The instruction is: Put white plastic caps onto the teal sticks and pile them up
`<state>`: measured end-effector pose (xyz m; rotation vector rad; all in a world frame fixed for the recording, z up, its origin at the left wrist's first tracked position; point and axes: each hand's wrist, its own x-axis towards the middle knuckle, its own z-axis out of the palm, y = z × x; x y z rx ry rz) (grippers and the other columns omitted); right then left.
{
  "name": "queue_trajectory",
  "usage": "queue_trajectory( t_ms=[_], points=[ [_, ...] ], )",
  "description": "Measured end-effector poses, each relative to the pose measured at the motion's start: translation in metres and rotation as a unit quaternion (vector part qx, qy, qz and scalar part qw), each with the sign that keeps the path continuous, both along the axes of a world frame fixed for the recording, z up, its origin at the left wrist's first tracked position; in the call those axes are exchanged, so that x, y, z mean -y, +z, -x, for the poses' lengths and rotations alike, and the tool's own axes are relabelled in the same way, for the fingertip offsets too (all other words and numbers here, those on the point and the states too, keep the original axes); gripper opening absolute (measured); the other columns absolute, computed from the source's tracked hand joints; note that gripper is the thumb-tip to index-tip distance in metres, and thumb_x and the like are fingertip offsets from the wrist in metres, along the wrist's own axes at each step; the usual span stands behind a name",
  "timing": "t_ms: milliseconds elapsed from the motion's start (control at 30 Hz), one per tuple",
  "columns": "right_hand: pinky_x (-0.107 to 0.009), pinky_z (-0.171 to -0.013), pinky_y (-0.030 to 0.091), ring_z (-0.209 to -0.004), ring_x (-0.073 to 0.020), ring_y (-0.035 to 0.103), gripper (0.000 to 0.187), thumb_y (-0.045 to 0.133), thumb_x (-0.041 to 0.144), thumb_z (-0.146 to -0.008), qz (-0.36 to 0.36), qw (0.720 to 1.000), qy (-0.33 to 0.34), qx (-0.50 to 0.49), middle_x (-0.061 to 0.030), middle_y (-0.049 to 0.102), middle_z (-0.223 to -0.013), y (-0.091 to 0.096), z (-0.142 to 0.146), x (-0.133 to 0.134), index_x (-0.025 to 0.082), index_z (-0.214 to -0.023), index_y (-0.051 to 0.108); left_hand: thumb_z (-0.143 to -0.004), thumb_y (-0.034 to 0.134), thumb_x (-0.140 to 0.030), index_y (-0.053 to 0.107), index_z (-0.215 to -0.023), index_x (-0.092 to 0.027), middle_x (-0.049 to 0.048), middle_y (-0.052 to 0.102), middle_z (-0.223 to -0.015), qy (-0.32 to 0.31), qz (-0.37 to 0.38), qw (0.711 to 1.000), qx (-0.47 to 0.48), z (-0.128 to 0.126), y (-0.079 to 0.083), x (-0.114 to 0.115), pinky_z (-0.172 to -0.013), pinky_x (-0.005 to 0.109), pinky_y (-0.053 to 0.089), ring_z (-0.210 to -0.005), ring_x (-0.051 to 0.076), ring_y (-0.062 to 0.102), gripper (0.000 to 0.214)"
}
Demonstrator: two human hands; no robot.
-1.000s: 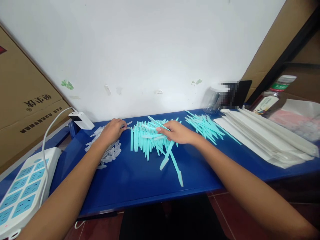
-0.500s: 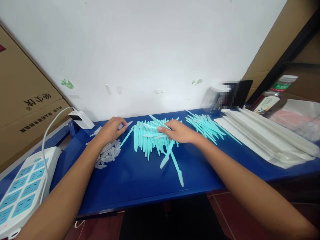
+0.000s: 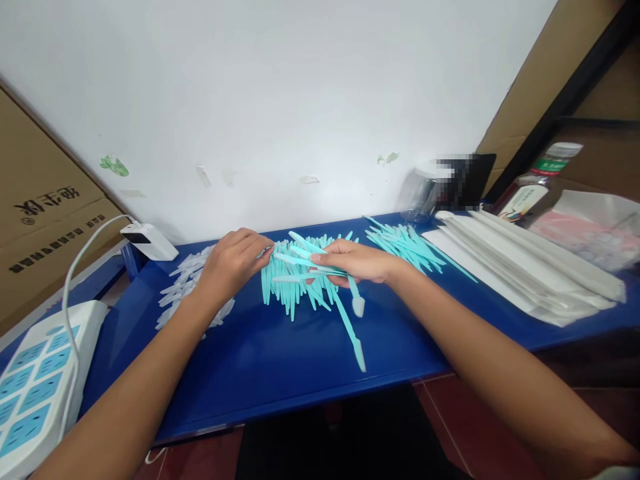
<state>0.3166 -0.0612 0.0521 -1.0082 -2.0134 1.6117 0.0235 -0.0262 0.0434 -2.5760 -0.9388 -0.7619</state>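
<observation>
Since the frame half a second ago, the left hand (image 3: 243, 260) has moved right, off the clear caps (image 3: 187, 277) and over to the left end of the middle pile (image 3: 287, 297) of teal sticks. Its fingertips are drawn together at the pile's far edge; from here I cannot tell whether they pinch anything. The sticks in the right hand (image 3: 355, 260) have shifted too, and one pale end now pokes out just below it.

I have that right hand closed on a small fan of sticks (image 3: 297, 259), thumb on top, most of them pointing left above the middle pile. Both the pile and the caps lie on the blue bench (image 3: 270, 373), the caps left of the pile and partly hidden behind my left forearm. One loose stick (image 3: 350, 333) slants out toward the front edge. Right of the right hand I see a second pile (image 3: 407, 248), then a white stack (image 3: 530, 273), with a clear jar (image 3: 423, 193) behind, near the wall (image 3: 280, 100).
</observation>
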Motion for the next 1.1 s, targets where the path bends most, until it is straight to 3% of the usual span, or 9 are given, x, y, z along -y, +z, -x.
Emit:
queue_trajectory(
  t_ms=[200, 300, 400, 600, 733, 900, 1100],
  points=[
    [-0.025, -0.044, 0.026, -0.047, -0.0098, 0.036, 0.052, 0.052, 0.059, -0.102, -0.041, 0.998, -0.019, 0.042, 0.0023, 0.051, -0.054, -0.001, -0.006, -0.004, 0.013, -0.1, 0.079, -0.099, 0.057, -0.029, 0.071, -0.099, -0.021, 0.008, 0.075, -0.097, -0.057, 0.125, 0.988, 0.071, -0.01, -0.002, 0.01, -0.083, 0.038, 0.052, -0.092, 0.024, 0.066, 0.016],
    [-0.024, -0.047, 0.031, -0.048, -0.0097, 0.04, 0.05, 0.054, 0.055, -0.103, -0.073, 0.995, -0.012, 0.066, 0.0009, 0.054, -0.055, -0.001, -0.011, -0.007, 0.013, -0.084, 0.076, -0.094, 0.064, -0.03, 0.071, -0.093, -0.021, 0.0044, 0.074, -0.093, -0.056, 0.228, 0.965, 0.117, -0.011, -0.003, 0.012, -0.079, 0.033, 0.053, -0.083, 0.019, 0.066, 0.012],
    [-0.024, -0.049, 0.034, -0.049, -0.0099, 0.043, 0.05, 0.053, 0.055, -0.103, -0.08, 0.994, 0.003, 0.08, 0.0008, 0.056, -0.057, 0.001, -0.013, -0.006, 0.014, -0.082, 0.074, -0.092, 0.068, -0.035, 0.072, -0.092, -0.02, 0.004, 0.075, -0.094, -0.052, 0.318, 0.935, 0.148, -0.012, -0.001, 0.014, -0.077, 0.031, 0.055, -0.08, 0.018, 0.066, 0.015],
    [-0.024, -0.054, 0.038, -0.052, -0.0107, 0.048, 0.046, 0.054, 0.05, -0.104, -0.062, 0.993, 0.027, 0.098, 0.0018, 0.055, -0.056, 0.007, -0.011, -0.002, 0.013, -0.083, 0.071, -0.092, 0.071, -0.044, 0.075, -0.092, -0.018, 0.0059, 0.076, -0.092, -0.064, 0.379, 0.904, 0.188, -0.009, 0.004, 0.011, -0.077, 0.028, 0.057, -0.083, 0.018, 0.068, 0.026],
    [-0.025, -0.054, 0.037, -0.052, -0.0106, 0.047, 0.045, 0.057, 0.054, -0.101, -0.071, 0.993, 0.031, 0.091, 0.0027, 0.055, -0.057, 0.011, -0.016, -0.001, 0.016, -0.078, 0.062, -0.09, 0.074, -0.045, 0.074, -0.087, -0.019, 0.004, 0.075, -0.084, -0.064, 0.432, 0.888, 0.144, -0.002, 0.005, 0.008, -0.069, 0.025, 0.055, -0.075, 0.016, 0.068, 0.026],
    [-0.025, -0.059, 0.039, -0.055, -0.0107, 0.048, 0.036, 0.064, 0.052, -0.099, -0.053, 0.995, 0.05, 0.072, 0.0072, 0.05, -0.059, 0.013, -0.022, 0.0, 0.02, -0.087, 0.051, -0.088, 0.076, -0.04, 0.077, -0.088, -0.021, 0.0026, 0.076, -0.08, -0.093, 0.499, 0.859, 0.066, 0.002, 0.01, 0.009, -0.065, 0.024, 0.053, -0.071, 0.016, 0.068, 0.019],
    [-0.024, -0.059, 0.039, -0.053, -0.0094, 0.049, 0.041, 0.062, 0.054, -0.099, -0.035, 0.981, 0.164, 0.094, 0.0072, 0.049, -0.058, 0.013, -0.016, 0.002, 0.018, -0.082, 0.055, -0.089, 0.076, -0.036, 0.081, -0.091, -0.023, 0.0061, 0.08, -0.088, -0.157, 0.571, 0.805, 0.022, 0.001, 0.018, 0.015, -0.079, 0.031, 0.058, -0.083, 0.02, 0.074, 0.014]
  ],
)
